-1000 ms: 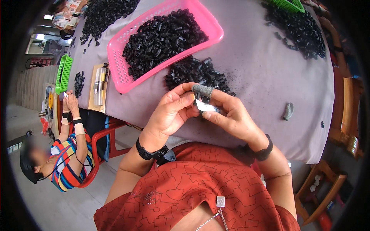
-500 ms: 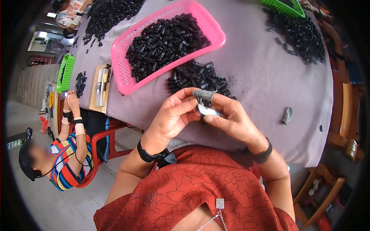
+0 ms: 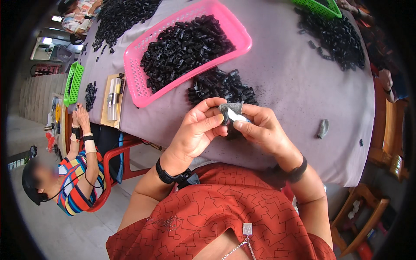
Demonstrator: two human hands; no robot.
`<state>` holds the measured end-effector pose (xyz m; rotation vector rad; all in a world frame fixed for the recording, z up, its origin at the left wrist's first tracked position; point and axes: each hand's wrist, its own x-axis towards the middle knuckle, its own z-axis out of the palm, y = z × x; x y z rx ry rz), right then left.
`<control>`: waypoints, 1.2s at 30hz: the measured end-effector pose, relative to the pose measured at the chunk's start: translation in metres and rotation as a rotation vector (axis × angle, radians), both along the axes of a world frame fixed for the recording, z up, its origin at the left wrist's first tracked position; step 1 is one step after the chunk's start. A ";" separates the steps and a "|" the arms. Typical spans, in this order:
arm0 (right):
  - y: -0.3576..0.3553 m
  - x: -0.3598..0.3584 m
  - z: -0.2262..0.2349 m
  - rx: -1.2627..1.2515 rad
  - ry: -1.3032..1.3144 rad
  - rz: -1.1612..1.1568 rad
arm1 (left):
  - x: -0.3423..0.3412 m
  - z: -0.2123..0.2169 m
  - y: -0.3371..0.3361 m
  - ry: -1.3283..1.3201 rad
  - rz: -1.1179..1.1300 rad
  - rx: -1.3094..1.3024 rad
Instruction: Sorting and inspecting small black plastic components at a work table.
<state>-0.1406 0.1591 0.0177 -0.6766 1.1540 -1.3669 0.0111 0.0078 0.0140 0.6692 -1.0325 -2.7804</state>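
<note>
In front of my chest, my left hand [image 3: 197, 123] is closed, pinching a small black plastic part [image 3: 225, 118] between thumb and fingers. My right hand [image 3: 264, 129] is closed on a small knife [image 3: 236, 116], its pale pointed blade angled toward the black part. A grey fabric finger sleeve [image 3: 231, 107] lies across the top of the part, seemingly worn on my right index finger. The knife's handle is mostly hidden by my right fingers. Just beyond my hands is a loose heap of similar black parts [image 3: 225, 88].
A pink basket [image 3: 190, 78] full of black parts stands beyond the heap. Another grey sleeve [image 3: 323, 129] lies at right. Green baskets [image 3: 74, 84] and more black piles [image 3: 333, 41] are around the grey-covered table [image 3: 286, 69]. A person in stripes [image 3: 82, 182] sits at left.
My right thumb and the knife have shifted slightly right, and the blade has tilted up against the grey sleeve. More of the black part shows at my left fingertips.
</note>
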 end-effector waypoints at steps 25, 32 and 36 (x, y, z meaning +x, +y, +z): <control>-0.001 0.010 0.007 -0.018 -0.085 -0.043 | 0.000 -0.005 -0.004 0.022 0.019 0.107; 0.000 0.004 0.003 -0.085 -0.215 0.034 | -0.003 -0.006 -0.004 0.082 -0.021 0.123; 0.000 0.007 0.001 -0.101 -0.144 0.042 | -0.004 -0.004 -0.006 0.065 -0.002 0.121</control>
